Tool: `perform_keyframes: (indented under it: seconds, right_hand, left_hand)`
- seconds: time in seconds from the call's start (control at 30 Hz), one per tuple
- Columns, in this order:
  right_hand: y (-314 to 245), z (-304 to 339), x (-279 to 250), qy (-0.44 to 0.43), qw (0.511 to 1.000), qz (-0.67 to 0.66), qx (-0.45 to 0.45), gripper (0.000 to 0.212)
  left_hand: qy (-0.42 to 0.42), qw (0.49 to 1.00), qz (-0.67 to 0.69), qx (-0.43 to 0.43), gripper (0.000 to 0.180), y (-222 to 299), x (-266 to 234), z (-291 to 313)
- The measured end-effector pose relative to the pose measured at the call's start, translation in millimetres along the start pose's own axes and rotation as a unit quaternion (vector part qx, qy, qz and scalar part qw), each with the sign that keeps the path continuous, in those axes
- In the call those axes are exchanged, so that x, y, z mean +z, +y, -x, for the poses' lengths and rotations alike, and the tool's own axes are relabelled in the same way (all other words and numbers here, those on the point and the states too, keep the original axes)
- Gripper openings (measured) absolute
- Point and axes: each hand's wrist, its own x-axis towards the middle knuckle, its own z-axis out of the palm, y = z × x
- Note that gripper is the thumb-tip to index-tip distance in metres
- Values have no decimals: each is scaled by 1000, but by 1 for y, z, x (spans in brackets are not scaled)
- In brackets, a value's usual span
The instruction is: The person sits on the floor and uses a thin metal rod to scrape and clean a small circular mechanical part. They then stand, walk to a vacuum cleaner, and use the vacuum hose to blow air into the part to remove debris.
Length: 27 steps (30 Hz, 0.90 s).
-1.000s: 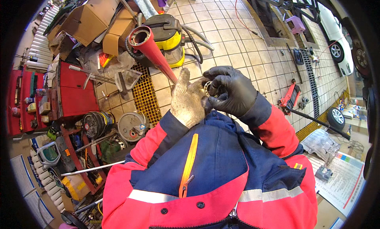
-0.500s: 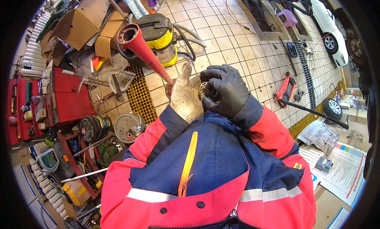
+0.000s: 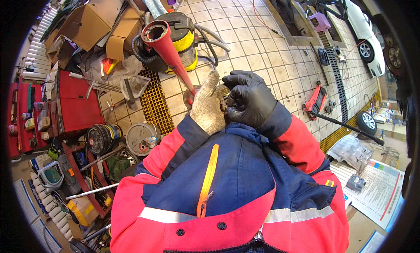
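Observation:
My left hand (image 3: 207, 105), in a stained cream knitted glove, is held palm toward my right hand with its thumb stretched up. Its fingers are mostly hidden behind my right hand. My right hand (image 3: 251, 97), in a black glove, is bent round a small ring-shaped metal part (image 3: 224, 101) and holds it against the left palm. The black fingers cover most of the ring, so its exact kind is unclear. Just beyond the left hand rises a red tapered tube (image 3: 171, 60) with a round open top.
A yellow and black vacuum cleaner (image 3: 186, 43) stands behind the tube. Left are cardboard boxes (image 3: 94, 21), a red cabinet (image 3: 79, 102) and a round drum (image 3: 142, 139). A red floor jack (image 3: 315, 100) with a long handle lies right, near a wheel (image 3: 366, 122). A white car (image 3: 363, 34) is beyond.
My hands stay together in front of my chest. The right fingers have curled slightly closer over the ring, which now shows less. The view has shifted a little.

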Motion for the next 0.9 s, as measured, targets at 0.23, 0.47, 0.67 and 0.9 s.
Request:
perform_keyframes:
  seconds: [0.23,0.47,0.67,0.9]
  right_hand:
    - [10,3,-1,-35,969,-179,165,17]
    - [33,4,-1,-18,925,-288,247,28]
    - [38,12,7,-21,873,-378,308,26]
    - [55,20,30,57,936,-286,198,25]
  left_hand:
    - [-24,999,-21,-13,81,3,7,2]
    - [-4,1000,-18,-11,77,4,19,3]
    - [-11,1000,-25,-10,79,6,14,4]
    - [-5,1000,-15,27,75,4,18,6]
